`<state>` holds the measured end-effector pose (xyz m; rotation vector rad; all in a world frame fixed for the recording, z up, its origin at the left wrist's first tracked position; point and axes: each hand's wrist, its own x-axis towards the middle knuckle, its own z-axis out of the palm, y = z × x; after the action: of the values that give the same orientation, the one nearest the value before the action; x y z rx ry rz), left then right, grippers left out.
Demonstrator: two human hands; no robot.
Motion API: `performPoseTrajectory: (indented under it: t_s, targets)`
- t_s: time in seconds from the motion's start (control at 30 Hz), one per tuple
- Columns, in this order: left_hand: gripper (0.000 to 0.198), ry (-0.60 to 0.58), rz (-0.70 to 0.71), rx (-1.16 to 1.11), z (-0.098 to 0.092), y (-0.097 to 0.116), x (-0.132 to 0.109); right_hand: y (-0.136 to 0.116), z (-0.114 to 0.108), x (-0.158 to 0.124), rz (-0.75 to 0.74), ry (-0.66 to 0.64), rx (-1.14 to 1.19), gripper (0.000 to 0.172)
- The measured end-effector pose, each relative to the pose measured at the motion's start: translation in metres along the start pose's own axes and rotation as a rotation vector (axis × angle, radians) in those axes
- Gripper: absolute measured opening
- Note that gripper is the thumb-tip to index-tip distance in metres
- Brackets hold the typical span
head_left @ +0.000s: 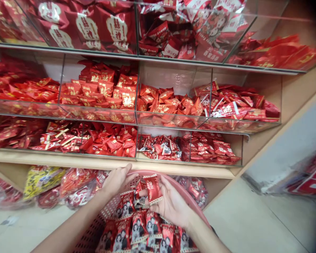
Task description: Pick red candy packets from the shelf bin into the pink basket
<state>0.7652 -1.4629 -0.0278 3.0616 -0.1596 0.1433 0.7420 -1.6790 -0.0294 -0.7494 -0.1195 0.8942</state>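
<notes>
A pink plastic basket point(197, 207) full of small red packets point(138, 225) printed with a couple stands against the front of the shelf. My left hand point(118, 181) is at the basket's far left rim, its fingers on the rim near the wooden shelf edge. Inside the basket, my right hand point(171, 202) has its thumb and fingers around one red packet point(153, 189) with pale dotted ends, held above the others.
Clear-walled shelf bins of red packets point(98, 89) rise in tiers ahead. The wooden ledge point(68, 160) runs just beyond the basket. Below it lie a yellow bag point(42, 179) and bagged red packets point(77, 181). A grey-white wall is at right.
</notes>
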Motion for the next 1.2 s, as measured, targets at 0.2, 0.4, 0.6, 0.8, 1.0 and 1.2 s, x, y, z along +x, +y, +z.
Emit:
performPoseTrajectory:
  t_s: [0.2,0.4,0.6,0.8,1.0,1.2]
  targets:
    - [0.038,0.012,-0.003,0.008,0.005,-0.001,0.0,-0.002,0.005,-0.005,0.007,0.042,0.042,0.036]
    - [0.039,0.008,0.001,-0.003,0.003,0.0,-0.001,0.004,-0.002,-0.003,0.054,0.083,0.1,0.02]
    - [0.038,0.011,-0.002,-0.005,0.003,0.001,-0.002,0.013,-0.008,0.0,0.019,0.072,-0.023,0.034]
    - [0.04,0.017,0.01,0.0,0.003,0.0,-0.002,0.022,-0.009,-0.002,-0.045,0.185,-0.302,0.051]
    - [0.04,0.021,0.008,0.002,0.003,0.001,-0.003,0.028,0.006,0.006,-0.092,0.151,-0.572,0.04]
    - [0.044,0.002,0.05,-0.028,0.0,-0.004,-0.002,0.054,0.034,0.031,-0.103,0.082,-1.187,0.044]
